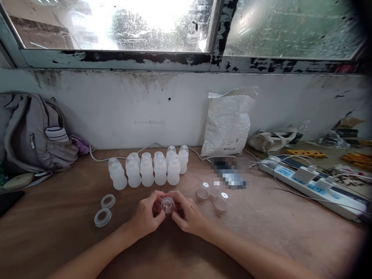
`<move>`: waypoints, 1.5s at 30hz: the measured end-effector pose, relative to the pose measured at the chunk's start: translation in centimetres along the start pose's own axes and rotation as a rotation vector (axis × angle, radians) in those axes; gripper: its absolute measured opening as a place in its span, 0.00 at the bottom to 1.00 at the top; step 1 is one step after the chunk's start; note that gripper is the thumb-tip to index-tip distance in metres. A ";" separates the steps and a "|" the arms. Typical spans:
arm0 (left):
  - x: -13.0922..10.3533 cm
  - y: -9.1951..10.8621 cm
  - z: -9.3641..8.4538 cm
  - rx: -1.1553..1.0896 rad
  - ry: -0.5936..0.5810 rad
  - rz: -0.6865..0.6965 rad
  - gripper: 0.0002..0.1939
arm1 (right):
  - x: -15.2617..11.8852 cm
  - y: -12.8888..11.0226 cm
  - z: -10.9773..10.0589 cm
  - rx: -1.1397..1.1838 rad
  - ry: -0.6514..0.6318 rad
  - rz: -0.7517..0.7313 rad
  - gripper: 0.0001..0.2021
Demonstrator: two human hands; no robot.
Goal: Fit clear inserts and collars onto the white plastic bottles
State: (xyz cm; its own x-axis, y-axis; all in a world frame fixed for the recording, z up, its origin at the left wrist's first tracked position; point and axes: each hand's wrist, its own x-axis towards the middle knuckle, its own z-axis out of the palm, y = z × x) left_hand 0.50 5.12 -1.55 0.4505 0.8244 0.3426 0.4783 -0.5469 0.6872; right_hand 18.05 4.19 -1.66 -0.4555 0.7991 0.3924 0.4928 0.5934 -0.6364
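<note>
Brown bench (261, 240) against stained white wall (130, 108), peeling window frame (116, 58) above. Left hand (148, 213) and right hand (187, 213) pinch clear round piece (167, 205), nearer than white bottles (160, 174), partly covering it. Backpack (35, 128) cut off at left; flat item (229, 174) pixelated.

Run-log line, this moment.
left hand: holding | right hand: holding | held: clear round plastic piece | beyond: translucent white bottles

Looks like clear, glossy plastic on the held piece (167, 205), matt plastic on the bottles (147, 176), smooth wood on the tabletop (290, 228), cloth on the backpack (36, 120).
</note>
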 end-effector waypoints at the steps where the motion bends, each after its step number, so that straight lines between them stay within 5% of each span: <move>1: 0.0 0.0 0.1 0.014 -0.006 -0.003 0.14 | 0.0 0.1 0.1 -0.002 -0.005 0.006 0.20; 13: 0.5 0.0 0.9 -0.096 -0.034 -0.209 0.10 | 0.1 0.2 0.7 -0.060 -0.025 0.052 0.15; 31: 0.5 0.1 0.6 -0.313 -0.068 -0.234 0.08 | 0.5 -0.1 0.7 0.021 0.026 0.133 0.09; 45: 0.4 0.2 0.9 -0.240 -0.053 -0.220 0.06 | 0.8 0.0 0.7 0.101 0.049 0.152 0.02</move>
State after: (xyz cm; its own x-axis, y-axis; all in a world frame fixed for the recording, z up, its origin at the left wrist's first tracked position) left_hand 1.38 5.20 -1.87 0.3975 0.9069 0.1398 0.3802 -0.3015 0.8744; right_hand 17.18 4.74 -1.82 -0.3441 0.8838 0.3171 0.4751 0.4552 -0.7530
